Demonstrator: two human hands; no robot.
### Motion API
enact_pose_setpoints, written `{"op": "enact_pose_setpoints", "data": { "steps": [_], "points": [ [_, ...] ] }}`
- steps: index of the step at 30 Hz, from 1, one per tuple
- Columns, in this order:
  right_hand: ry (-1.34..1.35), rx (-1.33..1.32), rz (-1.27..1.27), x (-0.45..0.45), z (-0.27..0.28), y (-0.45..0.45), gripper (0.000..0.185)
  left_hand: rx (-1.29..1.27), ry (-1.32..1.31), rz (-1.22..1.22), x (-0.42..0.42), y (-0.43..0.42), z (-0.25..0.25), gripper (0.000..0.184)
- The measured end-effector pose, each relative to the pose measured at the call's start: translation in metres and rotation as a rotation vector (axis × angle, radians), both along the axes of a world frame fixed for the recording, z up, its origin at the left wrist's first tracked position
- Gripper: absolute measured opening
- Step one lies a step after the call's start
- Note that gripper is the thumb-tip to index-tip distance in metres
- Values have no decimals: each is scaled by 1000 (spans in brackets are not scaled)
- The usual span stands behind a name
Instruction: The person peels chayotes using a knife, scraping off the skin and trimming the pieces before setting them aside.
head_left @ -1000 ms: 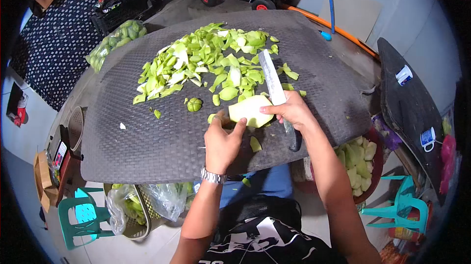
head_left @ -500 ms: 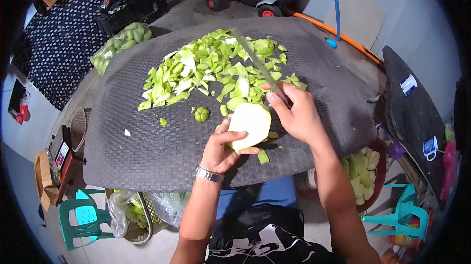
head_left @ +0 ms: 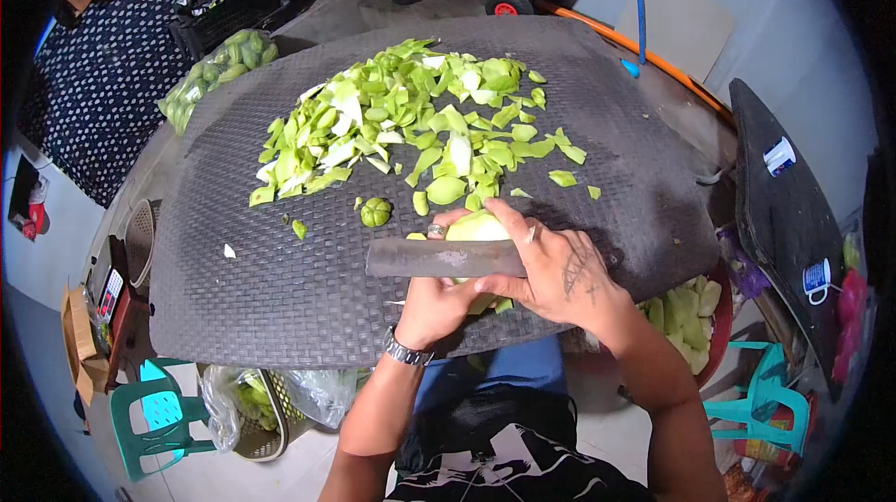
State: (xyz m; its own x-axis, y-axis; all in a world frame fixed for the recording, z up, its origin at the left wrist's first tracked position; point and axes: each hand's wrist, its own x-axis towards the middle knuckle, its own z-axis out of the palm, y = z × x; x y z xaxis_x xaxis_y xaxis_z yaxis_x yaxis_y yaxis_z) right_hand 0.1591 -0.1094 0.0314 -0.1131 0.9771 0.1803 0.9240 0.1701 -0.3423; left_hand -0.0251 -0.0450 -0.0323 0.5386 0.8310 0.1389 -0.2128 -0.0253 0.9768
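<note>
My left hand is closed round a peeled, pale green vegetable that looks like chayote, over the near part of the table. A broad grey knife lies level across the front of the vegetable, its tip toward the left. My right hand grips the knife at its right end, forefinger reaching over the vegetable's top. The blade hides much of the vegetable and some left fingers. Just beyond spreads a heap of green peelings. A small ribbed green end piece sits left of my hands.
Everything lies on a dark woven-pattern table. A red basin of peeled pieces stands below its right edge. A bag of green vegetables is beyond the left edge. Teal chairs and a basket stand near me.
The knife has come down from a raised, pointing-away position to lie crosswise in front of the vegetable. My right hand has moved to the vegetable, whose pale face has turned from view.
</note>
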Motion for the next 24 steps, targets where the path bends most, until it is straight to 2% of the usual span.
{"op": "enact_pose_setpoints", "data": {
  "steps": [6, 12, 15, 16, 17, 19, 20, 23, 24],
  "points": [
    [45, 5, 28, 3, -11, 6, 89, -100, 98, -34, -8, -9, 8, 71],
    [81, 56, 24, 7, -24, 7, 78, -290, 11, -84, -5, -14, 10, 67],
    [143, 38, -85, 22, -25, 19, 70, -235, 158, -141, -4, -28, 23, 59],
    [96, 6, -132, 25, -16, 22, 63, -251, 135, -180, -3, -33, 23, 58],
    [137, 14, -114, 29, -14, 26, 57, -329, 135, -238, -4, -33, 23, 59],
    [362, -190, -230, 37, -14, 34, 52, -398, 132, -208, -7, -30, 42, 63],
    [365, -151, -260, 39, -18, 36, 47, -398, 130, -223, -10, -22, 44, 66],
    [281, -62, -425, 41, -21, 44, 45, -397, 101, -181, -18, 1, 44, 57],
    [310, -132, -465, 36, -7, 44, 41, -398, 93, -172, -21, 6, 46, 53]
  ]
}}
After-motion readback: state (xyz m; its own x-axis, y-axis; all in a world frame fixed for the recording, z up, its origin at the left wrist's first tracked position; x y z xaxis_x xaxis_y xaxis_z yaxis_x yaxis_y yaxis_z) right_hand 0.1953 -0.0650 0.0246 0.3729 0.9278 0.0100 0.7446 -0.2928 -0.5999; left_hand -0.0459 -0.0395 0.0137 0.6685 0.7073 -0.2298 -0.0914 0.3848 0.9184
